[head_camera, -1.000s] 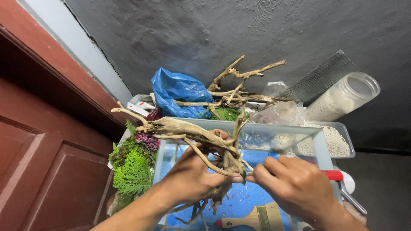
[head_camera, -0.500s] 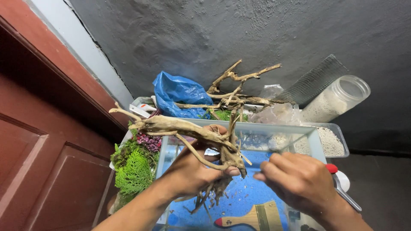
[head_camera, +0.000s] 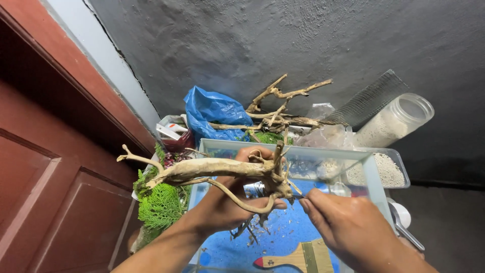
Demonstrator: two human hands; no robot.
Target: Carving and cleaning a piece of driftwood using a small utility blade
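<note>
My left hand [head_camera: 230, 202] grips a pale, branching piece of driftwood [head_camera: 212, 169] and holds it level above a glass tank [head_camera: 371, 174] with a blue bottom. Its long limb points left, out past the tank's rim. My right hand [head_camera: 343, 222] is just right of the wood's knotted end, fingers pinched close to a thin twig there; whether it holds anything I cannot tell. Small wood chips lie on the blue bottom below.
A wooden-handled paintbrush [head_camera: 303, 258] lies in the tank. Behind stand more driftwood [head_camera: 283, 108], a blue plastic bag [head_camera: 212, 111], a clear jar of white gravel [head_camera: 396, 121], a tray of gravel [head_camera: 389, 169] and wire mesh [head_camera: 371, 96]. Green plants [head_camera: 161, 205] sit left, by a red door [head_camera: 50, 177].
The left hand has turned the driftwood and lifted it slightly, so its long limb now lies flatter and reaches further left. The right hand has stayed near the knotted end.
</note>
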